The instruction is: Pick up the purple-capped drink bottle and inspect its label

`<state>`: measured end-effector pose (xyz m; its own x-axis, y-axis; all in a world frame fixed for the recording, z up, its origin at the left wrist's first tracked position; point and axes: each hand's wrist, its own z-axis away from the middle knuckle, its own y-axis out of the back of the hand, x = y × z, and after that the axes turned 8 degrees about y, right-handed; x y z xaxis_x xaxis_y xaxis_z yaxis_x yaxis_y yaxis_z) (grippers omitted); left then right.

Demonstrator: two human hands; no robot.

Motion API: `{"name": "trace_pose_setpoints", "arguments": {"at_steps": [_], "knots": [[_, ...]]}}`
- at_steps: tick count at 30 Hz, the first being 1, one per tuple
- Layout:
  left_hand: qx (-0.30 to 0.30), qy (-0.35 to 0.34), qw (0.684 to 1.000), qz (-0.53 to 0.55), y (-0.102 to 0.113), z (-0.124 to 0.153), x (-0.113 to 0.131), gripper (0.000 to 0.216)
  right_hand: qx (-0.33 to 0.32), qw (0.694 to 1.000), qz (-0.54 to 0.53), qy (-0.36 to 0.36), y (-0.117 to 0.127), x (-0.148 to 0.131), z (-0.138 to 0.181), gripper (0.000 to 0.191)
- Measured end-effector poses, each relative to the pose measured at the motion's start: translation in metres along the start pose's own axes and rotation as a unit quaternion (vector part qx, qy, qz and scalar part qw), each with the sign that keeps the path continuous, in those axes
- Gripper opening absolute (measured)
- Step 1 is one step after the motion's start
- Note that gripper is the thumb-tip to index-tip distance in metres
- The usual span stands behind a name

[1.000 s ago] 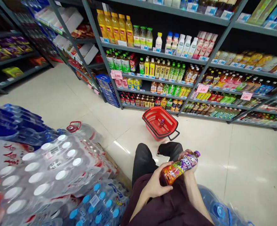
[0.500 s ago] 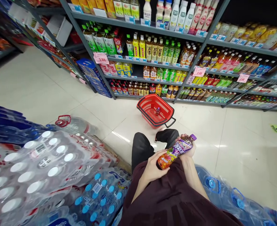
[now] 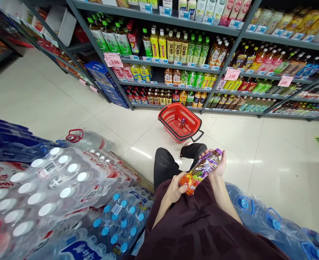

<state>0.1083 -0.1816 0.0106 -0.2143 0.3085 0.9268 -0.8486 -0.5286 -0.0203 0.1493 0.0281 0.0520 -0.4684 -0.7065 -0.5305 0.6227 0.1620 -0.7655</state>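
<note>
In front of my lap, a drink bottle with a purple cap and a purple-and-orange label lies slanted across both hands, cap end up and to the right. My left hand grips its lower end, with the thumb over the label. Near the cap, my right hand cradles the upper part from below; its fingertips show on the far side and the thumb points up beside the bottle. On the floor beyond my feet stands a red shopping basket, with one small purple-capped bottle inside.
Shelves of bottled drinks run behind the basket. Shrink-wrapped packs of white-capped bottles and blue-capped bottles are stacked at my left. Large blue water jugs stand at my right. A big clear jug sits left of my knees.
The bottle has turned about its long axis in my hands, so its label faces differently. My right thumb has risen off its side. The view has shifted slightly.
</note>
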Motion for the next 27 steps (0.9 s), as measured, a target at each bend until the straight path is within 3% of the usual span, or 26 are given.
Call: {"name": "trace_pose_setpoints", "arguments": {"at_steps": [9,15,21,27], "knots": [[0.001,0.001,1.000,-0.030,0.000,-0.004,0.005,0.088,0.049,0.998,-0.031,-0.001,0.000,-0.003,-0.004,0.046],[0.033,0.007,0.997,-0.070,-0.002,-0.007,0.015,0.072,0.050,0.998,0.014,0.019,0.009,0.002,-0.010,0.042],[0.020,0.022,0.992,-0.124,-0.007,-0.009,0.013,0.105,0.090,0.995,0.035,-0.004,0.001,-0.002,-0.006,0.043],[0.016,0.030,0.991,-0.127,-0.008,-0.006,0.015,0.100,0.015,0.996,0.089,-0.026,-0.011,-0.009,0.000,0.055]]}}
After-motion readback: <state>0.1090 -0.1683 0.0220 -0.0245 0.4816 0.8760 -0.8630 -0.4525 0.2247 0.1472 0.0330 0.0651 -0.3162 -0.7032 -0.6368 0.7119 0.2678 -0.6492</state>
